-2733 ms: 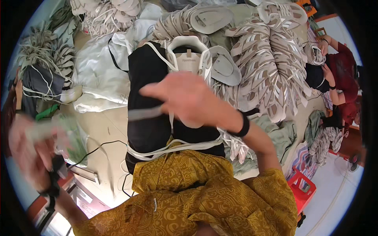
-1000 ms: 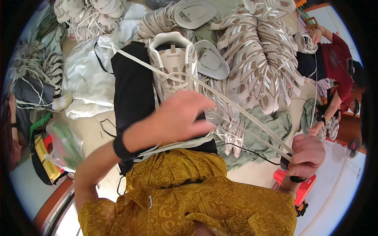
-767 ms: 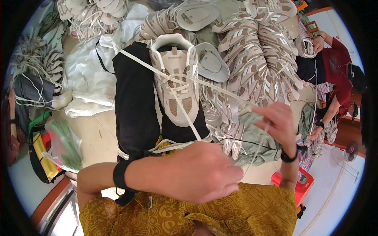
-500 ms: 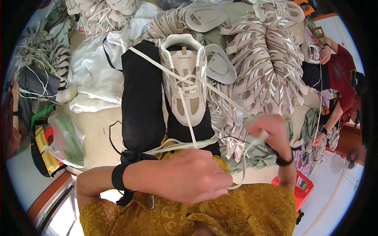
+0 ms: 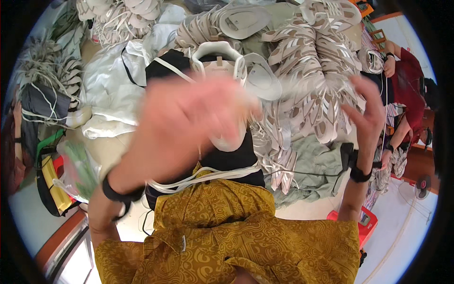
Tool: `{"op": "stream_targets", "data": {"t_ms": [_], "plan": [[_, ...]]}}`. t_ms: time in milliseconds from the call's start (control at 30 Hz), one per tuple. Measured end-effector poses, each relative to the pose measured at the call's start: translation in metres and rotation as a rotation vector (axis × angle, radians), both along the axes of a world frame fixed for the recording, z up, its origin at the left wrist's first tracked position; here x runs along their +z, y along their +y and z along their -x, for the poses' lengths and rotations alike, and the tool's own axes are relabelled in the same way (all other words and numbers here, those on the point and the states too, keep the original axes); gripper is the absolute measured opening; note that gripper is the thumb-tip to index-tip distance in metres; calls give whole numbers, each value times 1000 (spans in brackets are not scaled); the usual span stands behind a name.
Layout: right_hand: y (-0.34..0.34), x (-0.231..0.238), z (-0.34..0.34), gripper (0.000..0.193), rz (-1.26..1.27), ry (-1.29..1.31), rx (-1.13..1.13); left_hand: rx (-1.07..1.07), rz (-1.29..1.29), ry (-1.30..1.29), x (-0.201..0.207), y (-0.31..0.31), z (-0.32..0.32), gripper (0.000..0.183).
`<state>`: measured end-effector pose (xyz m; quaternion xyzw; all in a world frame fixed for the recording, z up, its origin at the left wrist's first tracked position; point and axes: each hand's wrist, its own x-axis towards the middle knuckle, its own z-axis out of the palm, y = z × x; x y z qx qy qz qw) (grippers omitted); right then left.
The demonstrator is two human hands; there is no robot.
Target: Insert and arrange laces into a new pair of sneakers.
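Observation:
A beige and white sneaker upper (image 5: 215,49) rests toe toward me on my black-trousered thighs (image 5: 231,163). My left hand (image 5: 194,116), smeared by motion, covers its tongue and lacing. Whether those fingers hold a lace cannot be made out. A flat pale shoelace (image 5: 172,68) runs from the left thigh up to the hand. My right hand (image 5: 366,106) is raised out to the right, thumb and fingers apart, with a faint pale streak between the two hands. Several loose white laces (image 5: 203,177) lie across my lap.
Stacked shoe uppers (image 5: 317,71) fill the far right, with more uppers (image 5: 125,19) at the far left. A white sack (image 5: 113,87) and a plastic bag (image 5: 78,165) lie left. Grey-green cloth (image 5: 317,165) is near right. A co-worker in dark red (image 5: 409,90) sits at right.
My left hand has risen from my lap to in front of the shoe. The right hand has moved up and outward, and its fingers have spread.

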<state>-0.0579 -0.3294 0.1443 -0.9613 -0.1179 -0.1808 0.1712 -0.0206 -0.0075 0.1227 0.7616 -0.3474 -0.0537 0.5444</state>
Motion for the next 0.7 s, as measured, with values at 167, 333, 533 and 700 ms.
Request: {"op": "stream_targets", "data": {"t_ms": [167, 333, 533, 700], "plan": [[36, -13, -41, 54, -195, -96, 182, 360, 484, 315, -11, 67, -99, 35], [95, -97, -36, 44, -231, 197, 582, 801, -790, -561, -56, 78, -131, 43], [134, -142, -41, 28, 38, 132, 621, 340, -531, -56, -97, 38, -37, 17], [135, -138, -53, 27, 168, 91, 518, 238, -385, 65, -118, 9, 0, 15]]}}
